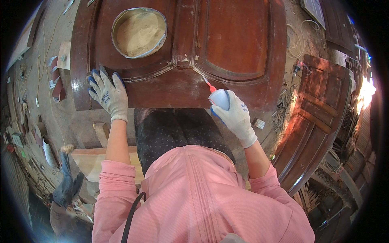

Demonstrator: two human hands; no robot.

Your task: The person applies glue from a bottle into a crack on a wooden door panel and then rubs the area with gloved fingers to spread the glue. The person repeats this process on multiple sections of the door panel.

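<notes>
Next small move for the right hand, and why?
Probably guide the nozzle along the curved groove, rightward from the centre joint: the right hand grips the bottle with its tip at or just above that line (contact unclear), while the left hand rests on the door.
</notes>
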